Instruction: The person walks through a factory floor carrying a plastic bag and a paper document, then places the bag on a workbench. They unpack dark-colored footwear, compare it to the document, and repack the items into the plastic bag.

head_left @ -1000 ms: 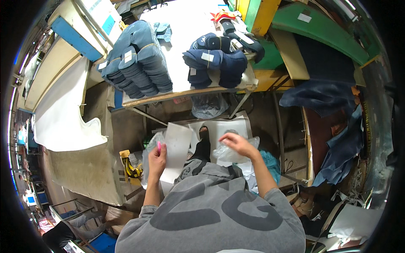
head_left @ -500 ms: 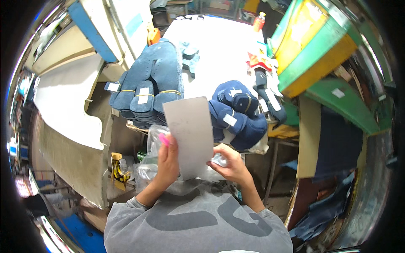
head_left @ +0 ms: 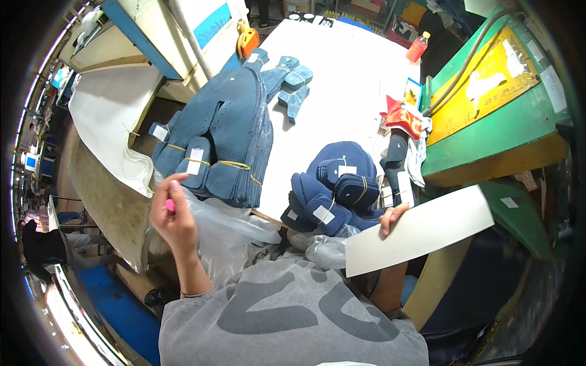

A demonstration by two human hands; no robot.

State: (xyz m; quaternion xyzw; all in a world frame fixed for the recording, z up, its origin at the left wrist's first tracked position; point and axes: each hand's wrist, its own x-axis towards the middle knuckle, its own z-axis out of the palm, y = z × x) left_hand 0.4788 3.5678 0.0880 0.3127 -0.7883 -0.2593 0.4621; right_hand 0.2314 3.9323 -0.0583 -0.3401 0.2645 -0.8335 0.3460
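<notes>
My left hand (head_left: 174, 213) is closed round a small bright pink thing (head_left: 170, 207), mostly hidden by the fingers. Its fingertips reach up beside a small banded bundle of blue pieces (head_left: 196, 160) that bears a white label. That bundle lies on a tall stack of cut blue felt-like pieces (head_left: 241, 116), tied with yellow bands. Off to the right, my right hand (head_left: 394, 218) grips a long pale card strip (head_left: 421, 229) by its upper edge; the strip covers part of the hand. Just left of that hand sit darker navy banded bundles (head_left: 342, 177), also labelled.
Clear plastic bags (head_left: 226, 226) hang at the table's near edge. A white table (head_left: 342, 79) carries smaller blue bundles (head_left: 296, 79), a red cloth (head_left: 403, 116) and a red bottle (head_left: 417, 47). A green and yellow machine (head_left: 488, 104) stands right; a white sheet (head_left: 110, 116) drapes left.
My hands have moved apart. The card strip has swung right with my right hand and turned nearly level. My left hand has moved left with the pink thing. The view has shifted.
</notes>
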